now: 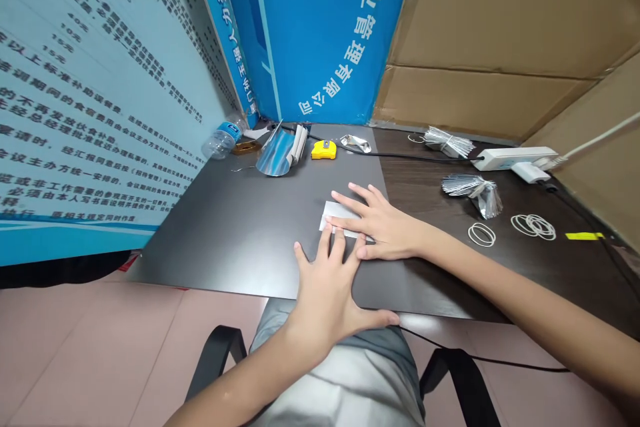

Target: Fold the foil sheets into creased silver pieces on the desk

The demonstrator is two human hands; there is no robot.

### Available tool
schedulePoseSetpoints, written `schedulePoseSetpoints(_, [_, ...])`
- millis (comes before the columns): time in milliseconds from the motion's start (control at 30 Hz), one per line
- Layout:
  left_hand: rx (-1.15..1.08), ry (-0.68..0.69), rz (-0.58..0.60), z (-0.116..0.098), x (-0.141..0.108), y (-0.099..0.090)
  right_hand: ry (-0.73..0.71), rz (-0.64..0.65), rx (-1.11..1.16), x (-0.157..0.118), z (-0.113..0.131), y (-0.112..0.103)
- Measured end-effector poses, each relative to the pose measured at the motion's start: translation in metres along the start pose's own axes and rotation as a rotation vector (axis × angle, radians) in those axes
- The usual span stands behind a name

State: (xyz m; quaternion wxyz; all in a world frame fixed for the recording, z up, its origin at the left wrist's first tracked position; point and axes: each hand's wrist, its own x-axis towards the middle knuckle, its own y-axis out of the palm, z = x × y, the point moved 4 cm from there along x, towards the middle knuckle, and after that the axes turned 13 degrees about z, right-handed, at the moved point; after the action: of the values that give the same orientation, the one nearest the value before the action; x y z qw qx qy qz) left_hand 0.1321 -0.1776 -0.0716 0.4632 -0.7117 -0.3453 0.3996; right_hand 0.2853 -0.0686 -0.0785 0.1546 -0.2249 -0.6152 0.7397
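Observation:
A small white paper (330, 209) lies flat on the dark grey mat (225, 240) near its right side. My left hand (327, 287) has its fingers spread, with the fingertips touching the paper's near edge and the thumb stretched out to the right over the table's front edge. From the right, my right hand (387, 223) rests across the paper with fingers spread, covering its right part. The two hands meet at the paper's near right side. Neither hand is closed on anything.
Along the back stand a plastic bottle (223, 139), blue-patterned sheets (277, 152), a yellow tape measure (324, 150) and a silver strip (355, 143). Toward the right lie silver tie bundles (473, 192), white rings (534, 227), a power strip (517, 158) and a yellow strip (584, 236).

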Motion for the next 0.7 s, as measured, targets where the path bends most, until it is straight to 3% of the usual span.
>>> schedulePoseSetpoints(433, [0.014, -0.033, 0.013, 0.002, -0.001, 0.001, 0.07, -0.048, -0.039, -0.009, -0.009, 0.003])
schedulePoseSetpoints(700, [0.033, -0.044, 0.034, 0.0, -0.002, -0.003, 0.122, -0.076, 0.059, -0.025, -0.02, -0.018])
